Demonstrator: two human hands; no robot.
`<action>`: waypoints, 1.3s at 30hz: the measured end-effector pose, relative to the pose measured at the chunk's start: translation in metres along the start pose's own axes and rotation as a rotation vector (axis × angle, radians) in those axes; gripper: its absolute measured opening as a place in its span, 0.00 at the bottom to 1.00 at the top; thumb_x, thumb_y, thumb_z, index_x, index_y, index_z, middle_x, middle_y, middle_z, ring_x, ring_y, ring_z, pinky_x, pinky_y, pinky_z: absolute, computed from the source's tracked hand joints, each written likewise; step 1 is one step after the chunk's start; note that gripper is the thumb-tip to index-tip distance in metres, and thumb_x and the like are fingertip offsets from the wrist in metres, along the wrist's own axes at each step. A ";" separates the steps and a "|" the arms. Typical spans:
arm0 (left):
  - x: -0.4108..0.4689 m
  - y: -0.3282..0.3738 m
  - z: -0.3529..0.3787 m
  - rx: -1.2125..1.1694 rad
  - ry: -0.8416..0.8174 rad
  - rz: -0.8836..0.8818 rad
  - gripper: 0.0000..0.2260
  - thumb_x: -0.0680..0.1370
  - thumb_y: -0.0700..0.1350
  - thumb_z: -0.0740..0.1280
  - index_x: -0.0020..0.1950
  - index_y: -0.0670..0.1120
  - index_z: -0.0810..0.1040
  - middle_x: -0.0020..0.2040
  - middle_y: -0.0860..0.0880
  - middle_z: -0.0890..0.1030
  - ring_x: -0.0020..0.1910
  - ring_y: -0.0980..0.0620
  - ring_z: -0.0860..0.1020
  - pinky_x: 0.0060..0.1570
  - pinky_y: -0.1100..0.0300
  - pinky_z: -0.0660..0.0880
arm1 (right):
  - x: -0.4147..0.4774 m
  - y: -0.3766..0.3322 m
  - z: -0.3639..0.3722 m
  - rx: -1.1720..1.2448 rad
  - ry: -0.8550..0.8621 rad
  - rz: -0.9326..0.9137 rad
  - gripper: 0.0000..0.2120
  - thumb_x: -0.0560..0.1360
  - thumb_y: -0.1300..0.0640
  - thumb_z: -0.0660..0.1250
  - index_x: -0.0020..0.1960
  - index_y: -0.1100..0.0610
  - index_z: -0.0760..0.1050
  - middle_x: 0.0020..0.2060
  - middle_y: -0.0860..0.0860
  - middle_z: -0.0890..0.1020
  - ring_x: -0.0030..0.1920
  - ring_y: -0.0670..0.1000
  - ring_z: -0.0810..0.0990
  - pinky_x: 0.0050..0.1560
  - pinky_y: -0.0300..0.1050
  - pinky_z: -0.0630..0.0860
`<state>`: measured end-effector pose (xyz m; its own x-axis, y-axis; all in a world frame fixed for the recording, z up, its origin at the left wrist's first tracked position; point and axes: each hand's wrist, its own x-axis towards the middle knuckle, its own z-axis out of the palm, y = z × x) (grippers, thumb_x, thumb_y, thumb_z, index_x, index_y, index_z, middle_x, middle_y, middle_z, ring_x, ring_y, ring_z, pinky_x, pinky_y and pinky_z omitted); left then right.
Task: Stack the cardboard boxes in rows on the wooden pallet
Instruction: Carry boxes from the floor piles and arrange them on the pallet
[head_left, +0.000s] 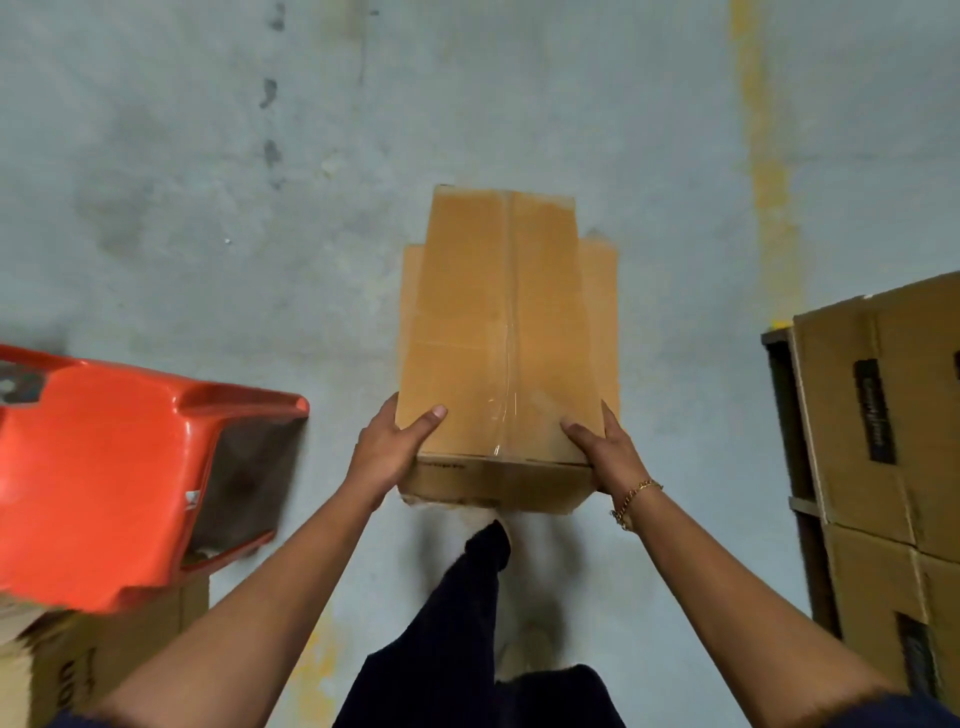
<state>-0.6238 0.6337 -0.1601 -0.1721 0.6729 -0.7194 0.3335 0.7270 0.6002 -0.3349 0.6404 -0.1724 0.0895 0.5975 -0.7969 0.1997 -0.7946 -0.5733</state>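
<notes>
A tan cardboard box (506, 332), taped along its top seam, is held in the air above the grey floor at the centre of the view. My left hand (392, 447) grips its near left corner, thumb on the top face. At the near right corner my right hand (602, 449) grips it the same way; a gold chain sits on that wrist. At the right edge stands a stack of brown boxes (883, 441) with dark labels, and a strip of the wooden pallet (784, 410) shows beside them.
An orange plastic chair (119, 478) lies tipped at the left over another cardboard box (104, 670). My dark trouser leg (467, 618) and a shoe are below the held box. The concrete floor (467, 104) carries a faded yellow line at the right.
</notes>
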 end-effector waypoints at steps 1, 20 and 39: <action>-0.017 0.008 0.002 0.025 -0.021 0.020 0.36 0.71 0.74 0.67 0.73 0.56 0.72 0.64 0.54 0.80 0.63 0.47 0.78 0.64 0.46 0.75 | -0.017 0.004 -0.012 0.014 0.013 -0.006 0.47 0.61 0.29 0.74 0.75 0.41 0.63 0.64 0.45 0.79 0.63 0.52 0.79 0.66 0.60 0.75; -0.298 0.102 0.144 0.436 -0.510 0.583 0.50 0.70 0.74 0.69 0.82 0.47 0.59 0.81 0.46 0.62 0.78 0.43 0.64 0.74 0.44 0.63 | -0.419 0.159 -0.151 0.518 0.516 -0.098 0.19 0.80 0.42 0.63 0.69 0.35 0.63 0.57 0.40 0.79 0.57 0.48 0.78 0.48 0.48 0.78; -0.415 0.145 0.304 0.864 -0.999 0.828 0.29 0.75 0.67 0.68 0.72 0.54 0.73 0.59 0.55 0.80 0.56 0.52 0.79 0.54 0.52 0.75 | -0.532 0.274 -0.154 0.905 1.054 -0.005 0.18 0.81 0.47 0.65 0.69 0.38 0.68 0.57 0.40 0.82 0.56 0.46 0.81 0.57 0.50 0.78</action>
<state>-0.2225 0.4184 0.1197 0.8695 0.2159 -0.4442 0.4928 -0.3201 0.8091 -0.1776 0.1210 0.1237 0.8575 0.0778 -0.5085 -0.4559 -0.3432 -0.8212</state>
